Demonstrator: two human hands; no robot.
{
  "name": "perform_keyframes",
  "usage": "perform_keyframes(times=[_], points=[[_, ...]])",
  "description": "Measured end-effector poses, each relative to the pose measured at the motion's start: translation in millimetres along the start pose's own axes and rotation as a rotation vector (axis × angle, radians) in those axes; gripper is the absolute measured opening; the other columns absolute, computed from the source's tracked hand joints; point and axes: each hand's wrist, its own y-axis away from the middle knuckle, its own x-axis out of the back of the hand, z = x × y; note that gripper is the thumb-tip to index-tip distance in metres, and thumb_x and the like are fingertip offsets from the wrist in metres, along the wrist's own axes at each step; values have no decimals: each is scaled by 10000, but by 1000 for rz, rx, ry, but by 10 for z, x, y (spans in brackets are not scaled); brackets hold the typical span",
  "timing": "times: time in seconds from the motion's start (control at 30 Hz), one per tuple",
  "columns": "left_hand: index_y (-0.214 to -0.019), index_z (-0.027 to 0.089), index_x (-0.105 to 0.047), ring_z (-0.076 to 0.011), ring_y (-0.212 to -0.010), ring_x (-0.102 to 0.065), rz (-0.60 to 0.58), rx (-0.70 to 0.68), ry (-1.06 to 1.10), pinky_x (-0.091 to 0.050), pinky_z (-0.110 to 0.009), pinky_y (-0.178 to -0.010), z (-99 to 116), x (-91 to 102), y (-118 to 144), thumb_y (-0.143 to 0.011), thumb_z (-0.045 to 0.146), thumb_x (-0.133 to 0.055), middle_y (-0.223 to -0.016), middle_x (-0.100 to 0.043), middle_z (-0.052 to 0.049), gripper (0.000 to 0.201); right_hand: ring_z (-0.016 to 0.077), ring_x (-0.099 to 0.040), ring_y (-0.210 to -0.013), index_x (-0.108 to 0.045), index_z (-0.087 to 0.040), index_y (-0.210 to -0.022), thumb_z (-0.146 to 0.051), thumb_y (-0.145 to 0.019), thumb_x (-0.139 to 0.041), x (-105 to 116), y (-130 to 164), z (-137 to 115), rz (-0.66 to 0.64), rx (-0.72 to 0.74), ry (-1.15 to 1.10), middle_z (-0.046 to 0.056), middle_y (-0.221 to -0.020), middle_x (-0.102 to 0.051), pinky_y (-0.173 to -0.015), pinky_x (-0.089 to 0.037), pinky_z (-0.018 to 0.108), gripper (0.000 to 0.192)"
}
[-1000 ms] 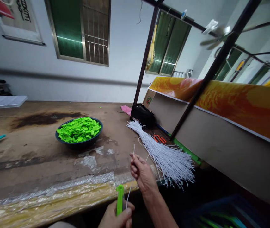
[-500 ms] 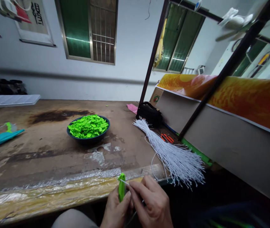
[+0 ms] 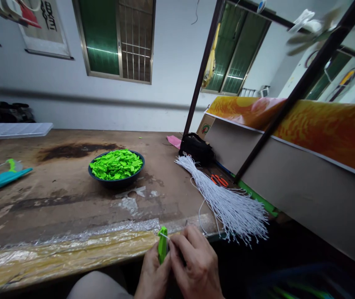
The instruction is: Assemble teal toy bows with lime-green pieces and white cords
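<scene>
Green plastic piece (image 3: 162,247) stands upright at the near table edge (image 3: 71,253), slightly higher than before, pinched in the left hand (image 3: 153,274). Right hand (image 3: 196,265) stays closed on a white string (image 3: 164,236) touching it. Beyond lies the string bundle (image 3: 227,203).

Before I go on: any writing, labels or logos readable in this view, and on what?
Wall scroll: large black brush characters, cut off by the frame edge, not legible.
Cardboard box: a round red and green logo, too small to read.
Nothing printed shows on the green piece between the hands.
</scene>
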Motion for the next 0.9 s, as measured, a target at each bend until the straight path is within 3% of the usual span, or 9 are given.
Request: perform_keyframes(times=[0.37,0.57,0.67,0.77,0.83,0.9], points=[[-814,131,-645,-191,-768,-490,12,-18,-35,-445,-290,-734,-29,-2,-8,-776,709,-662,-772,-587,-51,580,186,-498,-754,-576,-197,-821,-132,-978,-492,12,-11,-26,8,-8,-30,32,-796,-510,-675,-370,314,190],[-904,127,-696,-230,-835,-575,4,-51,-2,-487,-307,-777,-18,-30,18,-799,589,-703,-834,-674,-73,474,184,-501,-749,-541,-196,-811,-122,-983,-484,-58,-7,-34,7,-1,-9,26,-795,-512,-674,-369,315,196],[-913,136,-737,-277,-921,-635,19,-43,59,-513,-325,-838,-32,-92,59,-807,544,-703,-923,-738,-103,422,203,-558,-794,-570,-194,-961,-212,-1012,-492,-134,6,-53,42,-15,-4,45,-868,-567,-696,-432,319,95],[-990,145,-767,-343,-1097,-639,67,60,72,-497,-373,-977,-42,-113,125,-808,518,-690,-1086,-750,-144,422,233,-629,-863,-549,-167,-1173,-345,-1009,-524,-198,50,-39,17,-100,-42,87,-983,-627,-721,-515,328,243],[-1114,154,-751,-371,-1281,-552,63,110,34,-404,-408,-1121,-14,-60,155,-759,422,-753,-1242,-706,-155,445,220,-654,-822,-572,-180,-1096,-331,-991,-534,-225,88,7,-63,-218,-126,68,-929,-648,-687,-532,308,188],[-1240,182,-707,-361,-1371,-478,-70,128,50,-315,-418,-1193,60,45,146,-668,254,-814,-1349,-654,-136,586,202,-664,-782,-590,-196,-1004,-329,-972,-554,-241,132,75,-145,-349,-226,40,-864,-656,-673,-536,283,141]])
